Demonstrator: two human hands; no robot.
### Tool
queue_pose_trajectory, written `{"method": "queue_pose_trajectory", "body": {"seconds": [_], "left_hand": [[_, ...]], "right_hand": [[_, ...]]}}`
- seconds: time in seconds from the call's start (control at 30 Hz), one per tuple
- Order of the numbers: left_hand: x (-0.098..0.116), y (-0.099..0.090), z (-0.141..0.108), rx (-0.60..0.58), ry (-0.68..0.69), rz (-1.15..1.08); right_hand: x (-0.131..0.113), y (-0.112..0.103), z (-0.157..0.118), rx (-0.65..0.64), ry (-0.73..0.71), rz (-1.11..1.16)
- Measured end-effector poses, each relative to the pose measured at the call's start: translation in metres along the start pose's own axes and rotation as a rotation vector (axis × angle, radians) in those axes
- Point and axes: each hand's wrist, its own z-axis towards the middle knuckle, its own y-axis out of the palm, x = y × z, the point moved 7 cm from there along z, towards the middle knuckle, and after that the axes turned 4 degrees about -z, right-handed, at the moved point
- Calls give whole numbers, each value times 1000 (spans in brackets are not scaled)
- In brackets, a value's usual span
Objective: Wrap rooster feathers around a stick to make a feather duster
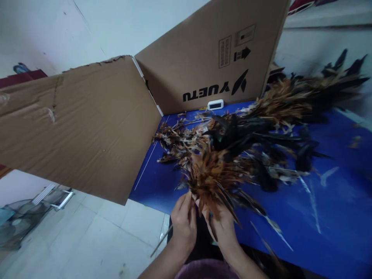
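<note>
A feather duster (213,174) with orange-brown and dark feathers is held at the near edge of the blue table. Its thin stick (161,241) slants out below my left hand (184,215), whose fingers are closed around the base of the feathers. My right hand (222,226) is closed at the same base from the other side, its fingers partly covered by drooping feathers. Just beyond the hands lies a heap of loose brown feathers (180,141), with long black feathers (232,133) across it.
Cardboard panels, one on the left (87,128) and one printed behind (209,58), wall off the blue table (334,217). A small white device with a dark screen (215,104) stands at the back. Bundled feathers (290,97) lie at the right rear. Tiled floor (95,232) shows at left.
</note>
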Motion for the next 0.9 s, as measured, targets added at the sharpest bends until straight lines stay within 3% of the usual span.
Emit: {"method": "queue_pose_trajectory", "body": {"seconds": [0.17,0.27,0.37,0.47,0.6,0.7,0.8,0.9], "left_hand": [[12,-3,-4,99,116,32],[21,-5,-5,76,102,-14],[21,-8,0,26,-20,-129],[10,-10,10,-42,-249,-296],[-2,2,18,-270,-586,-633],[3,7,25,-413,-599,-738],[3,9,28,-435,-599,-781],[-2,16,23,-469,-684,-806]], "right_hand": [[-11,-1,2,-25,-83,-112],[-16,-3,2,-49,-107,-134],[-13,-8,1,-28,-46,-134],[-14,-10,2,-24,-21,-105],[-14,-7,6,-77,46,-67],[-6,-6,7,-77,179,-52],[3,-3,5,-94,306,-18],[9,-4,2,-98,404,-25]]}}
